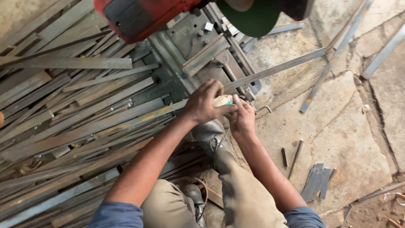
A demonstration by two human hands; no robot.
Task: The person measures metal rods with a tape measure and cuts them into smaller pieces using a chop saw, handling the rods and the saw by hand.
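Both hands, left [205, 102] and right [241, 116], grip a pale block [222, 101] over flat steel bars [84, 114].

floor: cracked stone slabs [358, 139], seen at right
left: rusty flat steel bars [76, 105], piled across ground
light: even daylight

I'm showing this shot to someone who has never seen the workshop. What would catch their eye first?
Probably the two hands meeting mid-frame: the left hand and right hand hold a small pale object over a long flat steel bar. Next, the heap of rusty steel strips filling the left side, and the red cut-off saw at the top edge.
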